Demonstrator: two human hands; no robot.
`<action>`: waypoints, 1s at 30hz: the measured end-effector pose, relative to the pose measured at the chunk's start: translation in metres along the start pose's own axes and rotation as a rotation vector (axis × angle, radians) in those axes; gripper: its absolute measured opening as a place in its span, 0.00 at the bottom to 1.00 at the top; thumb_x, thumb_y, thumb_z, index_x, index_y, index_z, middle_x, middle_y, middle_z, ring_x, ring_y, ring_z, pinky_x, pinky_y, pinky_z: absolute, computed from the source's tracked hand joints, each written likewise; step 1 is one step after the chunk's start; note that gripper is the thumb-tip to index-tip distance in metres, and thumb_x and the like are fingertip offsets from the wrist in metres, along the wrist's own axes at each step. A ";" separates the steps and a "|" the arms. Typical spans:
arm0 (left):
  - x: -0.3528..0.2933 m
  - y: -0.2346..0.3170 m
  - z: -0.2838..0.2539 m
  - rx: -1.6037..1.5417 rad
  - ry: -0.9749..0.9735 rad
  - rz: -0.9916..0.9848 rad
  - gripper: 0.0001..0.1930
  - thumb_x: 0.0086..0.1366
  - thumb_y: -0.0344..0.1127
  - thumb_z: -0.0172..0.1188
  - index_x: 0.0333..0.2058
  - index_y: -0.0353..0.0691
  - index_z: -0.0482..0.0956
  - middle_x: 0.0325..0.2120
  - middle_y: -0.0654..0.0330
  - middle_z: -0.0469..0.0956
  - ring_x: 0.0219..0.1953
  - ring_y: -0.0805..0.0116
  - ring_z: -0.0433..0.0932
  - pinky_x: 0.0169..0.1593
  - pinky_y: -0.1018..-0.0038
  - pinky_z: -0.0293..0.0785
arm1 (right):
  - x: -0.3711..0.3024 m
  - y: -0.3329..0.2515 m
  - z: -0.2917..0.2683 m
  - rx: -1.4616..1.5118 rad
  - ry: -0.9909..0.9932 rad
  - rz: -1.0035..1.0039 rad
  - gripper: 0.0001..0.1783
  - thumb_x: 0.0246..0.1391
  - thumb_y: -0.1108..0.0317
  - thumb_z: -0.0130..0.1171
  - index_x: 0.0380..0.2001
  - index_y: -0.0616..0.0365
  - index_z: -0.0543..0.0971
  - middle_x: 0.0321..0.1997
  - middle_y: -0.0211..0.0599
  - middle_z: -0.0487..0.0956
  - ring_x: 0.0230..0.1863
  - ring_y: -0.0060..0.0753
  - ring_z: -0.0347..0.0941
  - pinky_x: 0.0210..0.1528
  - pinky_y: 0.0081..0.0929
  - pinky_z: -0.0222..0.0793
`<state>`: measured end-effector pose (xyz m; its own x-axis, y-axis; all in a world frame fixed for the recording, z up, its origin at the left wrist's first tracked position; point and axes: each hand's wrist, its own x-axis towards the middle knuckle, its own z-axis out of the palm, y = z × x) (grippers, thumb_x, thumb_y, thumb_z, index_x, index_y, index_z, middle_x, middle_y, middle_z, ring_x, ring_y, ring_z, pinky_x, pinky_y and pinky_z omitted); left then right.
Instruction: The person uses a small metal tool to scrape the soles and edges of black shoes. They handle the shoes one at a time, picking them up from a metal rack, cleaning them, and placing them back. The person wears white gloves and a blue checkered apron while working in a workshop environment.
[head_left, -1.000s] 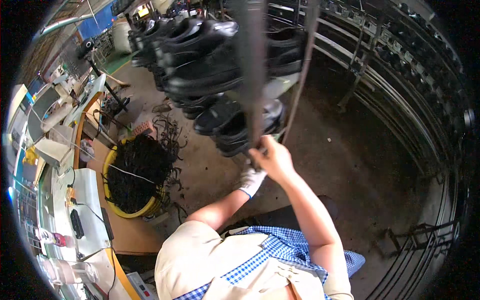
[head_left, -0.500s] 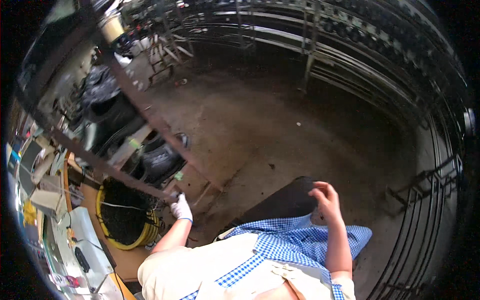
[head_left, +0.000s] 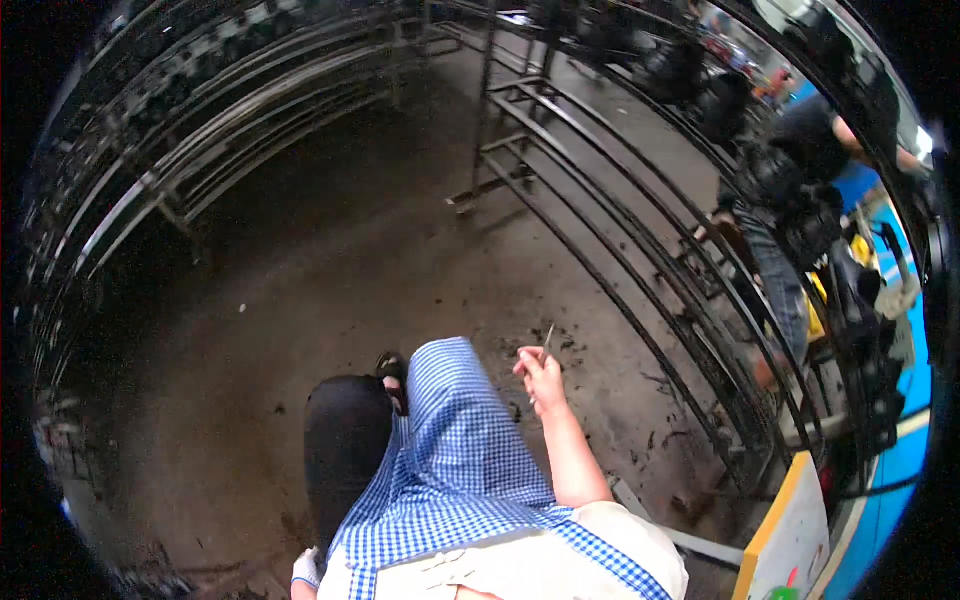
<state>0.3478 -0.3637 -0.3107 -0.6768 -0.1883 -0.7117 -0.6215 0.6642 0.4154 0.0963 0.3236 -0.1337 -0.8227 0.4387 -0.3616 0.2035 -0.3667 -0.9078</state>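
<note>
My right hand [head_left: 541, 381] is bare and held out in front of me, over the floor. Its fingers are closed round a thin pointed tool [head_left: 549, 338], whose narrow tip sticks up past the fingers; its exact kind is too small to make out. At the lower left, my left hand [head_left: 306, 569] wears a white glove and hangs low beside my dark trouser leg. The fingers of that hand are mostly hidden, and nothing shows in it.
Long metal rail racks [head_left: 620, 215] curve along the right, with a person [head_left: 785, 270] behind them. More racks [head_left: 230, 110] stand at far left. Dark scraps litter the floor [head_left: 300, 280]. A yellow-edged board [head_left: 790, 530] rises at lower right.
My view has swung right, away from the cluttered bench and yellow basket. My gloved left hand has left the dark metal frame and is now low at my side.
</note>
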 end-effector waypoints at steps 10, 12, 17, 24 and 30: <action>0.128 0.189 -0.047 0.277 -0.414 0.068 0.19 0.56 0.48 0.59 0.40 0.41 0.82 0.38 0.54 0.81 0.39 0.58 0.78 0.44 0.63 0.73 | 0.011 -0.010 -0.014 -0.185 0.202 -0.033 0.10 0.59 0.62 0.57 0.39 0.57 0.75 0.23 0.30 0.77 0.10 0.13 0.55 0.12 0.15 0.49; 0.157 0.217 -0.054 0.214 -0.407 0.074 0.19 0.57 0.47 0.59 0.41 0.41 0.82 0.40 0.54 0.81 0.40 0.58 0.77 0.45 0.63 0.72 | 0.005 -0.010 -0.006 -0.228 0.233 -0.050 0.09 0.59 0.63 0.57 0.36 0.56 0.77 0.23 0.28 0.78 0.12 0.13 0.59 0.13 0.16 0.52; 0.199 0.289 -0.064 0.180 -0.433 0.093 0.20 0.59 0.47 0.58 0.44 0.40 0.80 0.43 0.55 0.79 0.44 0.59 0.74 0.49 0.63 0.70 | -0.037 -0.023 -0.013 -0.217 0.332 -0.158 0.10 0.59 0.63 0.57 0.38 0.56 0.76 0.22 0.29 0.78 0.12 0.13 0.57 0.12 0.15 0.51; 0.258 0.362 -0.080 0.152 -0.457 0.142 0.20 0.61 0.46 0.58 0.47 0.40 0.77 0.47 0.56 0.76 0.49 0.60 0.70 0.53 0.63 0.66 | -0.148 -0.020 -0.031 0.027 0.734 -0.427 0.07 0.59 0.66 0.57 0.38 0.54 0.77 0.21 0.29 0.77 0.09 0.12 0.54 0.10 0.14 0.47; 0.356 0.463 -0.113 1.312 -0.121 1.160 0.16 0.62 0.48 0.52 0.35 0.44 0.82 0.38 0.52 0.81 0.36 0.54 0.80 0.39 0.60 0.75 | -0.233 0.043 -0.057 0.429 1.016 -0.362 0.08 0.57 0.65 0.58 0.36 0.56 0.74 0.19 0.32 0.75 0.07 0.16 0.56 0.07 0.17 0.46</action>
<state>-0.2256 -0.2053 -0.3078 -0.4317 0.7729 -0.4651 0.8600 0.5082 0.0463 0.3268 0.2526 -0.1009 0.0488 0.9599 -0.2760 -0.3136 -0.2477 -0.9167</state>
